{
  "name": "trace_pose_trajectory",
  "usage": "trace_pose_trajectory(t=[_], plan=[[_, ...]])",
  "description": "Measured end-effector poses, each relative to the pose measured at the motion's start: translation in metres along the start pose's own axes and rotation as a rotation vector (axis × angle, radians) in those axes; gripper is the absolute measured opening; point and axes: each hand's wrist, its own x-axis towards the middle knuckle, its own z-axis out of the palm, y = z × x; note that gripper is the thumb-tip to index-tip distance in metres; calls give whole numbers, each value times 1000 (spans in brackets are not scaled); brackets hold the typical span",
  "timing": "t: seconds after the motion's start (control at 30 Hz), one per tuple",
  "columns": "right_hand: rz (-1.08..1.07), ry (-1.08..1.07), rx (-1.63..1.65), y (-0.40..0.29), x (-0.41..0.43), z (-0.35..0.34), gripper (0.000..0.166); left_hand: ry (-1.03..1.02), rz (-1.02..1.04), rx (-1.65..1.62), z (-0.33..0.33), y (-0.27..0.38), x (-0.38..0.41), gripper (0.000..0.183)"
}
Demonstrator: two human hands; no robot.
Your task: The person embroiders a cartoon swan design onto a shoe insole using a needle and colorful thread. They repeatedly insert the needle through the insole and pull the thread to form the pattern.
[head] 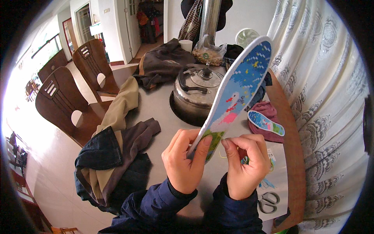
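Observation:
My left hand grips the heel end of an embroidered insole, its thumb on the stitched face. The insole stands tilted, white-edged, with a white bird on blue and green at the bottom. At its right edge, my right hand pinches thumb and forefinger together beside the green part; a thin yellow-green thread hangs near them. Whether a needle is between those fingers cannot be seen. Another finished-looking insole lies on a mauve cloth to the right. Colored threads and grey-handled scissors lie near my right wrist.
A lidded steel pot sits mid-table behind the insole. Piled clothes cover the table's left side. Farther back are a dark garment, a white cup and a bag of nuts. Wooden chairs stand left, a patterned curtain right.

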Motion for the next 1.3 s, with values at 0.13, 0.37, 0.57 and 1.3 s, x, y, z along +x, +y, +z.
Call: trace_pose_trajectory(t=[0.13,0.37,0.57,1.3], plan=[[-72,53,-97,9,-5,11,15,-37,-30,-51,0,3,-2,10],[26,-41,260,14,-1,4,12,-29,-67,-108,-5,-2,1,12],[608,-149,1046,37,3,-1,26,-224,-345,-585,-6,-3,3,19],[827,-420,1803,43,-13,23,34,-319,-419,-743,-10,7,0,23]])
